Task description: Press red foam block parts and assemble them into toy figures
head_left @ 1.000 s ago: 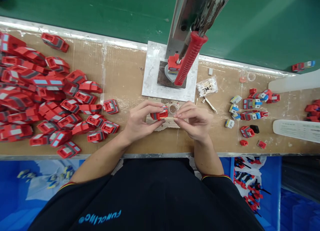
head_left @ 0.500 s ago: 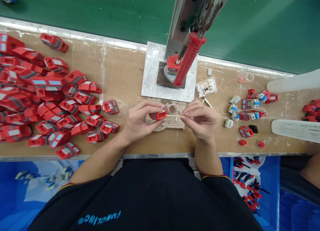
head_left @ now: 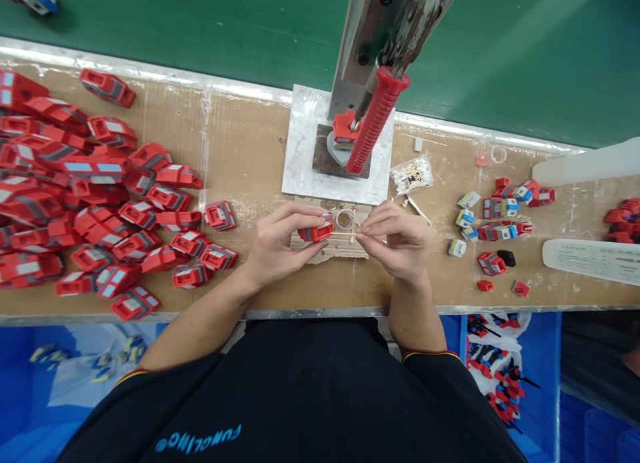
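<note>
My left hand (head_left: 283,243) is closed on a small red toy vehicle body (head_left: 317,231) with grey trim, held between thumb and fingers. My right hand (head_left: 399,241) pinches a thin cotton swab (head_left: 344,234); its far end meets the toy body's right side. Whether that tip goes inside a recess is too small to tell. Just behind the swab, a small clear round dish (head_left: 346,218) rests on a torn piece of cardboard (head_left: 345,249).
A hand press (head_left: 379,119) with a red handle stands on a metal plate (head_left: 303,163) ahead. Red vehicle bodies (head_left: 105,169) are heaped at left. A swab packet (head_left: 412,174) and blue-white parts (head_left: 465,217) lie right. Blue bins (head_left: 543,369) sit below the table edge.
My right hand has shifted slightly left with the swab, while my left hand holds about the same place. A blue-white part on the green surface at top left has moved right.
</note>
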### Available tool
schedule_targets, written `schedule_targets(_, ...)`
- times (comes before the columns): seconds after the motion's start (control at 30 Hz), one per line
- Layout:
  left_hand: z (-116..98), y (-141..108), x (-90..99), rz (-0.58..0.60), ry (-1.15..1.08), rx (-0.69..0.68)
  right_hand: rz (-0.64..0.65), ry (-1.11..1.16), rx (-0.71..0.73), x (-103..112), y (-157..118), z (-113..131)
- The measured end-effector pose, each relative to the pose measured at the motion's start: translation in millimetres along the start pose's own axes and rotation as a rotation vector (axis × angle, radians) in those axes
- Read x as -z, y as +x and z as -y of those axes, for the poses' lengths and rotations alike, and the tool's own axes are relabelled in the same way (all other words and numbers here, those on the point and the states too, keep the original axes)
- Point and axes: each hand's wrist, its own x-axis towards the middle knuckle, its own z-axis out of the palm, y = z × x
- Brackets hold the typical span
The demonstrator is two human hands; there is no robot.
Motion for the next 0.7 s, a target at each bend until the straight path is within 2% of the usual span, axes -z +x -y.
schedule_targets(0.23, 0.5, -0.8, 2.7, 0.012, 0.020, 0.037, -0.072, -0.057, 0.005, 22.5, 1.9, 0.3)
schedule_targets(0.3, 1.1, -0.7, 3.3, 0.008, 0.028, 0.034, 0.025, -0.153, -0.026, 27.9, 1.9, -2.4)
schedule_targets(0.43, 1.7, -0.9, 4.9, 0.000, 0.036, 0.033, 0.333, -0.379, -0.117, 22.5, 2.2, -11.0)
schedule_targets(0.5, 2.6, -1.8, 6.3, -0.002, 0.023, 0.040, 0.417, -0.383, -0.132, 22.1, 3.6, -13.1)
schedule_targets(0.53, 3.4, -2.3, 6.9, -0.004, 0.015, 0.046, 0.417, -0.362, -0.128, 26.1, 3.9, -12.6)
schedule_targets(0.57, 4.5, -2.7, 7.5, -0.009, 0.006, 0.054, 0.366, -0.348, -0.124, 33.8, 3.4, -10.8)
schedule_targets(0.6, 5.5, -3.0, 7.9, -0.014, -0.006, 0.061, 0.253, -0.354, -0.118, 45.1, 1.7, -7.6)
schedule_targets(0.7, 7.3, -2.5, 8.0, -0.066, -0.072, 0.083, -0.325, -0.502, -0.082, 94.2, -13.5, 8.2)
